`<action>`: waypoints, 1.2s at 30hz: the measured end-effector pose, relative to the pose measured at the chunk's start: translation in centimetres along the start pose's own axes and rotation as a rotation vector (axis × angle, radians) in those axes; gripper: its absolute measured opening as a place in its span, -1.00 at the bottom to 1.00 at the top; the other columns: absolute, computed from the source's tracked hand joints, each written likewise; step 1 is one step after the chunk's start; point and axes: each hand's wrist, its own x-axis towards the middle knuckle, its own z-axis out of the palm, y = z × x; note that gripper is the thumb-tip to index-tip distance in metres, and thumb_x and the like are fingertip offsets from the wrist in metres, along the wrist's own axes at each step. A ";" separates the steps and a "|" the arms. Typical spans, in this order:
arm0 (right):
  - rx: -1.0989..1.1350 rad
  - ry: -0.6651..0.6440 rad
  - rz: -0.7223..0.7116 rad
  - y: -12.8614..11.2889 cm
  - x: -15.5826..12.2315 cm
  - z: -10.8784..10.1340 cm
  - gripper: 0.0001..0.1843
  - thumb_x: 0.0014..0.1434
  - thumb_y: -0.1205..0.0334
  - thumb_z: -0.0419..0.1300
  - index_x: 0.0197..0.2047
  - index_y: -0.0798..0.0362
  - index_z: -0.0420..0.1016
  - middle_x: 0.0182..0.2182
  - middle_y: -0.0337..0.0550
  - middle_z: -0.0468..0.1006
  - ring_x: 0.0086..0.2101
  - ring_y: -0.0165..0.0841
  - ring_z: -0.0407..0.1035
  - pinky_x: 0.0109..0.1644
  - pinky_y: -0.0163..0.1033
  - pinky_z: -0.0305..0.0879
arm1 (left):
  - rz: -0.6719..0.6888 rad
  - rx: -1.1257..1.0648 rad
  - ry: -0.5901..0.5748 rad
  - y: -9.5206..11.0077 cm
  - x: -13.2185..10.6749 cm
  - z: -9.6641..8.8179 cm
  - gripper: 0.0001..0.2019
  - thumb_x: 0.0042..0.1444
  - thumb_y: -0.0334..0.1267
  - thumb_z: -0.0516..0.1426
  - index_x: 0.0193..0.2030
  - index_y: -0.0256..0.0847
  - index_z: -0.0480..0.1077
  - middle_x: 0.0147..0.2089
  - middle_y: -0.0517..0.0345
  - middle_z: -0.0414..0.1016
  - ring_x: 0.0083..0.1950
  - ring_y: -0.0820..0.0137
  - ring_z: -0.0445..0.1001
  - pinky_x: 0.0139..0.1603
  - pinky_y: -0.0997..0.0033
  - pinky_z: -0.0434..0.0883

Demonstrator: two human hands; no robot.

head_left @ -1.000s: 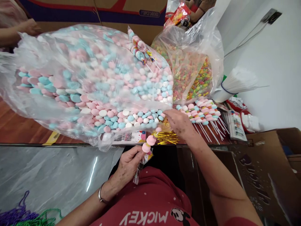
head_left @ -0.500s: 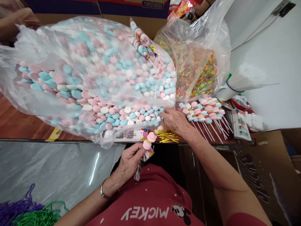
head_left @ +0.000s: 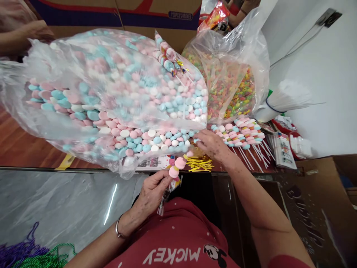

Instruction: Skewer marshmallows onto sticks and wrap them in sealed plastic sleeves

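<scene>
My left hand (head_left: 152, 193) is closed round a stick with pink marshmallow discs (head_left: 177, 166) threaded on it, and a clear wrapper hangs below my fingers. My right hand (head_left: 210, 144) reaches into the mouth of a large clear bag of pink, blue and white marshmallow discs (head_left: 111, 93). Its fingertips pinch at a disc at the bag's opening; what they hold is too small to make out.
A second bag of colourful ring candies (head_left: 231, 89) stands behind. Finished skewers (head_left: 242, 134) lie to the right, gold twist ties (head_left: 199, 163) at the table edge, white sticks (head_left: 284, 98) by the wall, beads (head_left: 33, 257) lower left. Another person's arm (head_left: 22, 35) is top left.
My right hand's fingers have curled slightly at the bag's opening. The left hand keeps the skewer in about the same place.
</scene>
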 end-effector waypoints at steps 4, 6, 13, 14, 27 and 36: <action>0.732 0.180 0.157 -0.1 -1.6 0.0 -0.80 0.19 0.20 0.19 -0.14 0.08 0.54 -0.45 -0.28 0.46 -0.47 -0.44 0.28 -0.39 -0.33 0.21 | 0.041 0.010 -0.028 0.9 0.1 0.0 -0.78 0.13 -0.14 0.18 -0.32 -0.22 0.60 -0.43 0.21 0.52 -0.40 0.45 0.36 -0.35 0.53 0.32; 1.023 0.131 0.198 -0.6 -2.4 0.3 -0.76 0.15 0.12 0.25 -0.16 0.07 0.55 -0.49 -0.30 0.45 -0.54 -0.49 0.24 -0.48 -0.37 0.16 | 0.061 0.017 -0.033 1.4 0.3 0.1 -0.78 0.14 -0.15 0.17 -0.31 -0.21 0.60 -0.43 0.21 0.51 -0.41 0.45 0.35 -0.35 0.53 0.32; 1.248 0.070 0.196 -1.5 -3.2 1.4 -0.75 0.10 0.11 0.36 -0.20 0.08 0.61 -0.43 -0.25 0.53 -0.54 -0.53 0.30 -0.45 -0.38 0.25 | 0.089 0.054 -0.040 1.4 0.9 0.5 -0.76 0.14 -0.13 0.16 -0.32 -0.21 0.60 -0.42 0.20 0.53 -0.37 0.42 0.39 -0.32 0.52 0.35; 1.251 0.067 0.198 -1.5 -3.2 1.4 -0.75 0.09 0.11 0.37 -0.20 0.08 0.61 -0.44 -0.25 0.53 -0.54 -0.52 0.30 -0.45 -0.38 0.26 | 0.086 0.061 -0.038 1.4 0.9 0.5 -0.76 0.14 -0.13 0.16 -0.31 -0.21 0.61 -0.42 0.20 0.53 -0.36 0.42 0.40 -0.31 0.51 0.35; 0.743 0.146 -0.167 -2.6 -3.6 1.3 -0.81 0.24 0.25 0.23 -0.12 0.02 0.65 -0.22 -0.12 0.63 -0.17 -0.32 0.48 0.00 -0.19 0.38 | 0.050 0.035 -0.033 0.1 0.9 0.7 -0.76 0.14 -0.12 0.15 -0.33 -0.22 0.59 -0.41 0.18 0.53 -0.36 0.41 0.38 -0.26 0.47 0.35; 0.772 0.189 0.039 -3.0 -4.1 1.0 -0.66 0.31 0.19 0.13 0.11 0.00 0.54 -0.07 -0.16 0.61 -0.09 -0.33 0.50 0.03 -0.24 0.44 | 0.040 -0.028 -0.007 -0.5 1.2 1.0 -0.74 0.11 -0.06 0.19 -0.36 -0.19 0.59 -0.40 0.17 0.53 -0.35 0.39 0.40 -0.27 0.46 0.39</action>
